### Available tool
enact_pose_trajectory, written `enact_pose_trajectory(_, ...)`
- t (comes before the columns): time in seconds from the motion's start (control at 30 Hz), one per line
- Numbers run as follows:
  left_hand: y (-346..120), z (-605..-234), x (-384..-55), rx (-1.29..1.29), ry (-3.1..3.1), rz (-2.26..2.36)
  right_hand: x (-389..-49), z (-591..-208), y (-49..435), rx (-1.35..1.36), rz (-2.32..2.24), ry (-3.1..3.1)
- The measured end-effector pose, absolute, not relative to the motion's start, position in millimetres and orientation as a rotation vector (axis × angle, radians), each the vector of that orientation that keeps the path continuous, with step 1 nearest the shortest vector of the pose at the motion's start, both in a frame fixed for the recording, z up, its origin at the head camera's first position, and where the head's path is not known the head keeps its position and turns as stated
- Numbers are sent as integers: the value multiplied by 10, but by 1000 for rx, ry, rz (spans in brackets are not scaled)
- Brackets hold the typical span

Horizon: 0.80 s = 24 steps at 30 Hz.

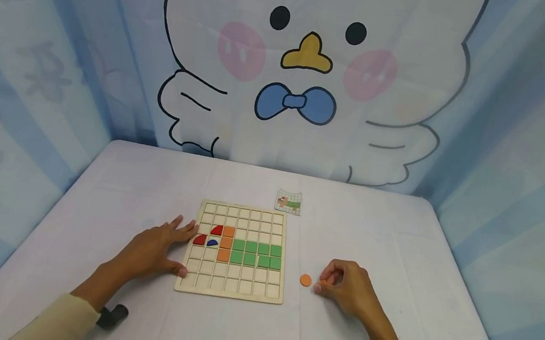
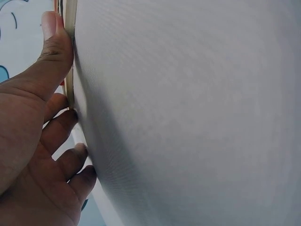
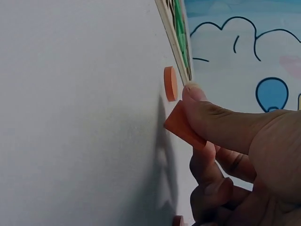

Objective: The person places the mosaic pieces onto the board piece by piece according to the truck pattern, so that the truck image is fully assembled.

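Note:
A pale wooden grid board (image 1: 239, 287) lies flat on the table, with green squares (image 1: 250, 253), orange squares (image 1: 226, 243), red rounded pieces (image 1: 217, 230) and a blue half-round piece (image 1: 212, 243) in its cells. My left hand (image 1: 157, 249) touches the board's left edge, thumb toward the near corner and fingers spread. To the right of the board, my right hand (image 1: 352, 288) pinches a small orange tile (image 3: 185, 123) between thumb and fingers; its full outline is partly covered. Beside those fingertips an orange round piece (image 1: 306, 280) lies on the table.
Just past the board's far right corner lies a small picture card (image 1: 288, 201) showing a coloured grid. The right wrist view has a reddish piece (image 3: 178, 221) low down, mostly hidden by the hand. A printed curtain (image 1: 300, 145) hangs behind the white-covered table (image 1: 372, 226).

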State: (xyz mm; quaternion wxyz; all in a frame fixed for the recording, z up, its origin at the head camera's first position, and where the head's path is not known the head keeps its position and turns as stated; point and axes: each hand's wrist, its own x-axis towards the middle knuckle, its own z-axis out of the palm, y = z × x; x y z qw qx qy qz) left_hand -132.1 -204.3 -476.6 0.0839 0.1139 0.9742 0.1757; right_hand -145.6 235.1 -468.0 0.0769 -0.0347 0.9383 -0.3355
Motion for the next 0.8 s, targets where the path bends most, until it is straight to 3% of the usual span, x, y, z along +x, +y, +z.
enact_pose_trajectory(0.43,-2040,-4762,-1321,330,2898,530,-1564,-4591,2178,-99,-1199,2764)
enact_pose_trajectory(0.8,-2049,-4778,-1330,327,2894,532,-1584,-4482,1759,-201,-1329,2630)
